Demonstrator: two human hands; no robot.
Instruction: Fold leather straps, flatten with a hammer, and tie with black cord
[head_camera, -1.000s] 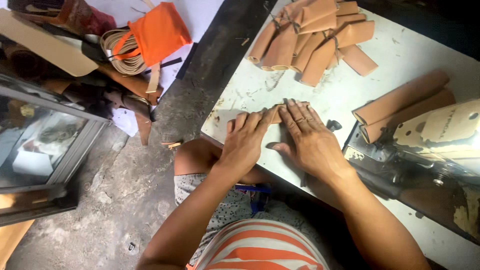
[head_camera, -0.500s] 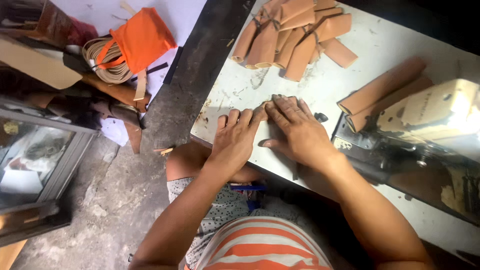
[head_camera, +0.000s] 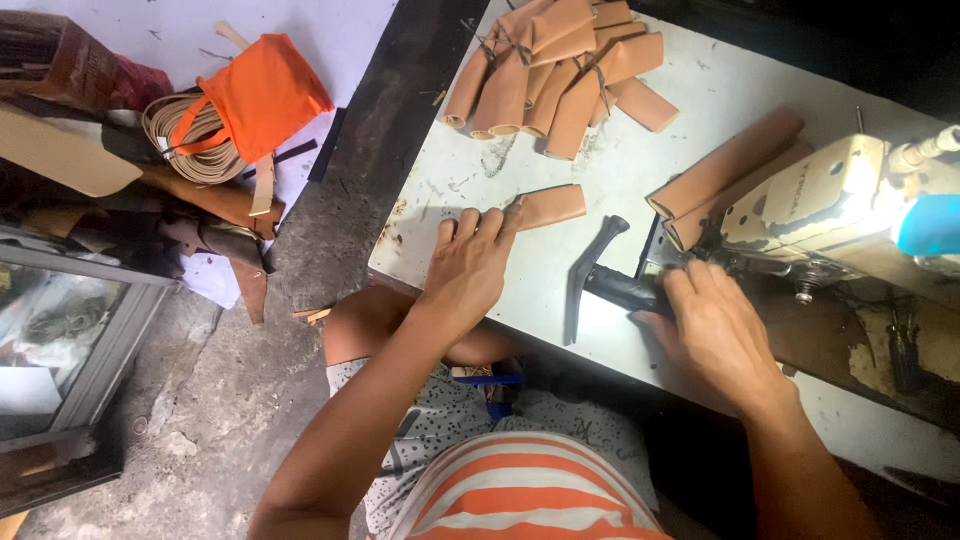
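Note:
My left hand (head_camera: 470, 265) lies flat on the white table (head_camera: 450, 190), fingertips pressing the near end of a folded tan leather piece (head_camera: 548, 206). My right hand (head_camera: 715, 325) grips the black handle of a dark hammer (head_camera: 592, 275), whose head rests on the table just right of the leather piece. Both forearms reach out from my striped shirt at the bottom of the view.
A pile of folded tan leather pieces (head_camera: 555, 65) lies at the table's far side. Long leather rolls (head_camera: 725, 165) sit beside a cream sewing machine (head_camera: 850, 200) at right. On the floor at left are an orange bag (head_camera: 262, 95), coiled strap (head_camera: 185, 140) and a glass-fronted box (head_camera: 60, 340).
My right hand left the leather piece, moved right and took hold of the hammer. My left hand stayed on the leather. The camera view shifted slightly.

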